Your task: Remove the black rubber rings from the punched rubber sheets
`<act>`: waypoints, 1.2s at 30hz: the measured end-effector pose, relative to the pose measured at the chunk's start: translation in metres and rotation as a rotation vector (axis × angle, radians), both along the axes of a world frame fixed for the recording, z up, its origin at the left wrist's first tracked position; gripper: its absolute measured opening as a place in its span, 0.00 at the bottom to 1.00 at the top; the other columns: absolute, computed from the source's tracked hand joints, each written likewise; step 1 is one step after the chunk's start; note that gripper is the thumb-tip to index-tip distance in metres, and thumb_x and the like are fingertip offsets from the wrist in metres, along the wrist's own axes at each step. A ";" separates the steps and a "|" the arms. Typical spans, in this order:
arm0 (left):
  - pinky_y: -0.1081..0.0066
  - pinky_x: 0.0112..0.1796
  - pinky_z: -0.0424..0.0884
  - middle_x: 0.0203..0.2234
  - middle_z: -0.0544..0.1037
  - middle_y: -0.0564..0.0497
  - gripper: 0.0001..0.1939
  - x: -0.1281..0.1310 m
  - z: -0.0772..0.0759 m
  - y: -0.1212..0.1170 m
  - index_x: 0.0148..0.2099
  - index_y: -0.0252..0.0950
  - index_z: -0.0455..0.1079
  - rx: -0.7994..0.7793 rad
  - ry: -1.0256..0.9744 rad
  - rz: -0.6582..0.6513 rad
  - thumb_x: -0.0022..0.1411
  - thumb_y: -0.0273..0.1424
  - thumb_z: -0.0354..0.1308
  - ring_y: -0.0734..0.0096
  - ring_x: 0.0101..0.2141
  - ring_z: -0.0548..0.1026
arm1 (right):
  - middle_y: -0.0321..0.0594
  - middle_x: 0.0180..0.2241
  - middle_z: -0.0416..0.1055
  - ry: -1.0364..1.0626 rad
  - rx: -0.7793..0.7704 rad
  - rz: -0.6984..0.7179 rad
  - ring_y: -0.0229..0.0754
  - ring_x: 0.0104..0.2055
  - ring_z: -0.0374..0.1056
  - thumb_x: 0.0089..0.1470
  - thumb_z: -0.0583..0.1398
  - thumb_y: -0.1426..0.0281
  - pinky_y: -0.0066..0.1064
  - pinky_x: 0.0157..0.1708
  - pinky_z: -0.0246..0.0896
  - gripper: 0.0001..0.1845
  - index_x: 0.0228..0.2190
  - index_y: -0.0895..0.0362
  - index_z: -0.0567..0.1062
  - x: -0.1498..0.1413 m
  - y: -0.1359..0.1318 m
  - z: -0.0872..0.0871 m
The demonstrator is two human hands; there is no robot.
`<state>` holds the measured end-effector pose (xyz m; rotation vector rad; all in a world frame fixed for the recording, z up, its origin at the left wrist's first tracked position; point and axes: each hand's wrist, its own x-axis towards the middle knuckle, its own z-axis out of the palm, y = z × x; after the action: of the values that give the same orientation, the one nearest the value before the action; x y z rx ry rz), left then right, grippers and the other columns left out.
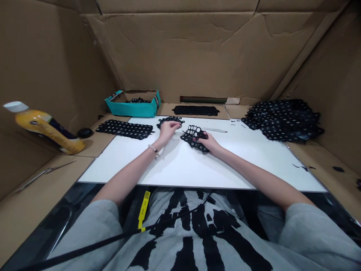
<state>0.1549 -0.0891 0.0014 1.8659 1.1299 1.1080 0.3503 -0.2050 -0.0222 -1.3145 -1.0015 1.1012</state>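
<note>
My right hand (209,142) is closed on a black rubber sheet (193,136) full of round holes, held just above the white board (197,165). My left hand (168,130) rests on the board with its fingers curled at a small pile of loose black rings (169,120). Whether a ring is pinched between those fingers is hidden.
A teal box (132,104) with black rings stands at the back left. Black perforated sheets lie at the left (124,129), at the back (196,110) and in a heap at the right (283,119). A yellow bottle (46,127), tweezers (42,174) and a thin tool (216,130) lie nearby. Cardboard walls surround the desk.
</note>
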 end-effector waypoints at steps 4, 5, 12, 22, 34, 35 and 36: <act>0.57 0.52 0.64 0.37 0.84 0.48 0.08 -0.027 0.008 0.029 0.40 0.40 0.82 0.166 0.165 0.308 0.60 0.33 0.63 0.53 0.47 0.76 | 0.37 0.35 0.79 0.043 -0.012 0.034 0.45 0.39 0.73 0.34 0.63 0.71 0.37 0.43 0.69 0.19 0.35 0.55 0.75 0.001 -0.003 0.001; 0.55 0.53 0.62 0.38 0.83 0.48 0.07 -0.032 0.008 0.033 0.39 0.41 0.81 0.184 0.221 0.348 0.61 0.34 0.63 0.51 0.49 0.73 | 0.37 0.36 0.79 0.052 -0.005 0.044 0.45 0.40 0.74 0.34 0.63 0.71 0.37 0.43 0.69 0.20 0.36 0.55 0.75 0.001 -0.003 0.001; 0.51 0.52 0.56 0.54 0.77 0.44 0.12 -0.025 0.013 0.014 0.48 0.43 0.80 0.342 0.359 0.302 0.65 0.38 0.61 0.44 0.56 0.62 | 0.37 0.37 0.79 0.081 -0.001 0.054 0.46 0.42 0.73 0.35 0.64 0.71 0.38 0.46 0.68 0.21 0.37 0.55 0.76 0.001 -0.004 0.001; 0.60 0.49 0.67 0.39 0.84 0.47 0.17 0.010 -0.003 -0.023 0.40 0.40 0.83 0.097 0.320 -0.403 0.53 0.45 0.67 0.53 0.44 0.77 | 0.37 0.42 0.79 0.106 0.109 0.032 0.46 0.48 0.72 0.34 0.65 0.72 0.40 0.55 0.64 0.23 0.38 0.55 0.77 0.003 -0.001 -0.003; 0.60 0.48 0.70 0.40 0.84 0.43 0.13 -0.017 0.003 0.025 0.40 0.36 0.83 -0.014 -0.086 0.027 0.62 0.37 0.60 0.56 0.44 0.77 | 0.36 0.39 0.79 0.136 0.063 0.033 0.47 0.47 0.74 0.33 0.60 0.76 0.40 0.54 0.65 0.23 0.37 0.54 0.74 0.002 0.000 -0.003; 0.57 0.52 0.67 0.43 0.83 0.44 0.14 -0.024 0.005 0.031 0.42 0.37 0.83 0.065 -0.035 0.116 0.64 0.37 0.58 0.54 0.48 0.75 | 0.36 0.39 0.79 0.149 0.048 0.035 0.47 0.47 0.75 0.33 0.61 0.76 0.40 0.54 0.65 0.23 0.38 0.54 0.74 0.002 0.000 -0.002; 0.54 0.55 0.64 0.46 0.82 0.44 0.15 -0.031 0.007 0.037 0.44 0.39 0.83 0.123 0.038 0.201 0.65 0.36 0.57 0.51 0.52 0.71 | 0.37 0.39 0.80 0.163 0.034 0.037 0.47 0.47 0.75 0.33 0.61 0.76 0.41 0.54 0.66 0.25 0.39 0.54 0.74 0.003 -0.001 -0.001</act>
<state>0.1244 -0.0524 0.0080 1.9053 1.3207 1.2844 0.3529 -0.2060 -0.0235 -1.1632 -0.9226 1.1949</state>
